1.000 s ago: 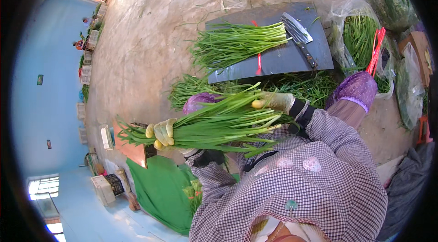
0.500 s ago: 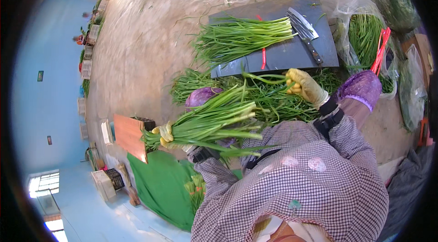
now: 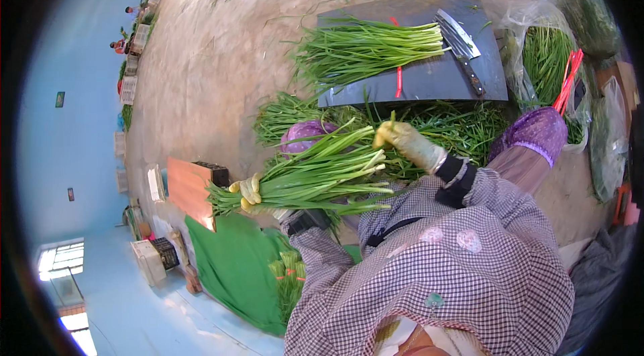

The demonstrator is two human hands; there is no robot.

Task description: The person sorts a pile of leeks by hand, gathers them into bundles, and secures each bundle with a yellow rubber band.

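The gloved left hand (image 3: 249, 193) clamps a long, floppy bundle of green chives (image 3: 315, 175) near its ends; the right hand (image 3: 402, 139) pinches loose stalks, light and easily bruised.

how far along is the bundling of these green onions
One bundle already lies on the dark board, beside a cleaver and across a red tie. In hand: the left hand grips a second bunch; the right hand pinches one stalk. Left: a loose pile below the board and more in a bag.
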